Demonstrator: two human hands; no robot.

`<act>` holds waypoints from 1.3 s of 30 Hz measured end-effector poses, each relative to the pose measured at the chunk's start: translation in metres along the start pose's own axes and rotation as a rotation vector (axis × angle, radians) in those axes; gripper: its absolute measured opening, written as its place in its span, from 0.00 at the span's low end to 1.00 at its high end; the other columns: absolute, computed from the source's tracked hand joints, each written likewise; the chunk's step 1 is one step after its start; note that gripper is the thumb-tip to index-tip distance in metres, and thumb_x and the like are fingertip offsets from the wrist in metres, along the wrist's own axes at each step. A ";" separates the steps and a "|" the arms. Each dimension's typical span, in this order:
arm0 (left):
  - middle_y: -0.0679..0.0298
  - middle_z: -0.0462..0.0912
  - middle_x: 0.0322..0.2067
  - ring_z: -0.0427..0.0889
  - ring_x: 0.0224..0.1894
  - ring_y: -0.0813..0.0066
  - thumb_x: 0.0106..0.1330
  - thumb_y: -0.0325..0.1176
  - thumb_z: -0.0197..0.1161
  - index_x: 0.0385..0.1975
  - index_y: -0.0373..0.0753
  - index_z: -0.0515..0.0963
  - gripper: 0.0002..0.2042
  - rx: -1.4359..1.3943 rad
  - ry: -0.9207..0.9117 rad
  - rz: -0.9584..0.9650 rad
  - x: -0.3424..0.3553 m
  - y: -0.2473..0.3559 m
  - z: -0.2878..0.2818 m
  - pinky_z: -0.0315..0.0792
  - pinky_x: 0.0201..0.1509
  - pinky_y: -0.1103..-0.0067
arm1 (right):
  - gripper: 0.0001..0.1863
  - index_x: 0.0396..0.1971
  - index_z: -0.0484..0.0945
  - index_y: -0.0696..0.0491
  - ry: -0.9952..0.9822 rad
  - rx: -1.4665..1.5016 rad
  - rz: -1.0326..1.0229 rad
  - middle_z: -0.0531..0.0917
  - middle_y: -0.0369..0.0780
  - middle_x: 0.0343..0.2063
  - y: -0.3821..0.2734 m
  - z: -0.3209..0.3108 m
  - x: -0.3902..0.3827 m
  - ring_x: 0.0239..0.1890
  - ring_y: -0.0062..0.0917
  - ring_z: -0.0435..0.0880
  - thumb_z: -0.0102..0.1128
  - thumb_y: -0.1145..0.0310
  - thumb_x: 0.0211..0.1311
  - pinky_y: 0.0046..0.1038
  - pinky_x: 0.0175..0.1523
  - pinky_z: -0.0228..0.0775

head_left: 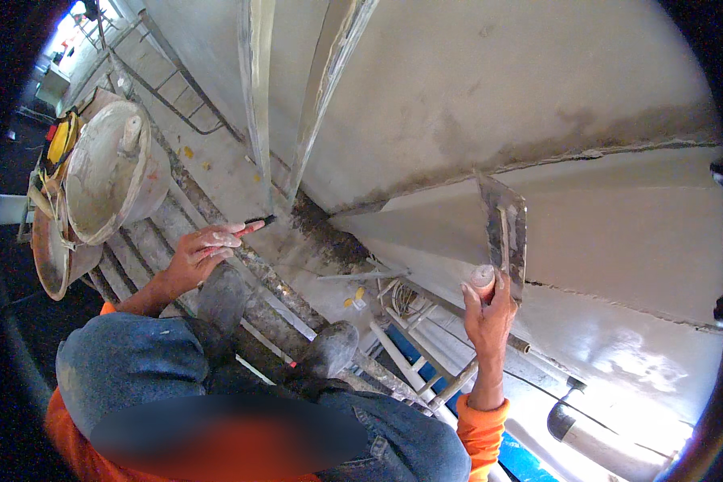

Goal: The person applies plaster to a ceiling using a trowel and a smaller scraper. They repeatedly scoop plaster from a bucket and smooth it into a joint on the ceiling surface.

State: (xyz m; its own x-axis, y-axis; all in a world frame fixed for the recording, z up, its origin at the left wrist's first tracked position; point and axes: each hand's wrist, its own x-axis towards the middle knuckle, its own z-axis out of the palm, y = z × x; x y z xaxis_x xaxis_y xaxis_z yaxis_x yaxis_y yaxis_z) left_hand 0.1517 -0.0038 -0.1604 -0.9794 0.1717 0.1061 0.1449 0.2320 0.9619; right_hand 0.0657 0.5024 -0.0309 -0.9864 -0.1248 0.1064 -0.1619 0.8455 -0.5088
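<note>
My right hand (488,309) is wrapped round the handle of a plastering trowel (516,229). The rounded end of its grip shows above my thumb, and the worn, smeared metal blade stands nearly edge-on close to the pale plastered wall (450,217). On the left, my left hand (201,259), dusted with white, is closed on a slim tool with red on its handle and a dark end (261,219). That tool's exact kind is too small to tell. It points toward the foot of two upright metal strips (259,104).
Scaffold planks (169,237) lie under my boots (329,349). Left stand a plaster-smeared bucket (96,181) and another tub (50,253), with a yellow coiled item (60,145) beside them. A ladder-like frame (177,92) lies beyond. Pipes (398,353) and a bent duct (566,414) are lower right.
</note>
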 end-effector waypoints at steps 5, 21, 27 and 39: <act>0.51 0.85 0.57 0.85 0.61 0.57 0.63 0.13 0.68 0.47 0.35 0.84 0.14 0.028 -0.019 -0.016 -0.003 -0.005 -0.003 0.78 0.64 0.67 | 0.23 0.54 0.75 0.59 0.024 -0.088 0.022 0.87 0.48 0.32 -0.020 -0.036 0.000 0.35 0.44 0.88 0.72 0.69 0.60 0.38 0.44 0.79; 0.44 0.63 0.75 0.69 0.73 0.48 0.62 0.26 0.71 0.78 0.49 0.62 0.41 -0.106 -0.358 0.383 0.038 0.090 -0.009 0.55 0.78 0.52 | 0.31 0.49 0.73 0.53 -0.746 2.189 0.551 0.76 0.38 0.22 -0.127 0.154 0.018 0.13 0.26 0.72 0.45 0.35 0.77 0.30 0.16 0.67; 0.43 0.61 0.76 0.60 0.78 0.44 0.61 0.27 0.69 0.79 0.43 0.59 0.43 -0.129 -0.411 0.620 0.105 0.104 0.002 0.49 0.81 0.53 | 0.29 0.46 0.73 0.52 -0.931 2.212 0.458 0.71 0.37 0.14 -0.142 0.152 0.018 0.06 0.26 0.67 0.43 0.37 0.78 0.31 0.09 0.61; 0.44 0.78 0.62 0.78 0.66 0.52 0.79 0.30 0.58 0.47 0.34 0.77 0.06 -0.023 0.186 0.378 0.106 0.062 0.007 0.70 0.70 0.62 | 0.24 0.56 0.77 0.59 -0.592 1.093 0.013 0.84 0.40 0.33 -0.053 0.005 -0.031 0.32 0.33 0.85 0.67 0.58 0.68 0.34 0.41 0.78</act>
State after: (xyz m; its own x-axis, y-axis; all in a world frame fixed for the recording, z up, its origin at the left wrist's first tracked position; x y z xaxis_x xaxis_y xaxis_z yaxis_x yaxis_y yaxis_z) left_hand 0.0576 0.0356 -0.0917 -0.8667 0.0647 0.4947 0.4982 0.1642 0.8514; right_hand 0.1043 0.4587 -0.0115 -0.8023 -0.5749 -0.1606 0.1906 0.0083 -0.9816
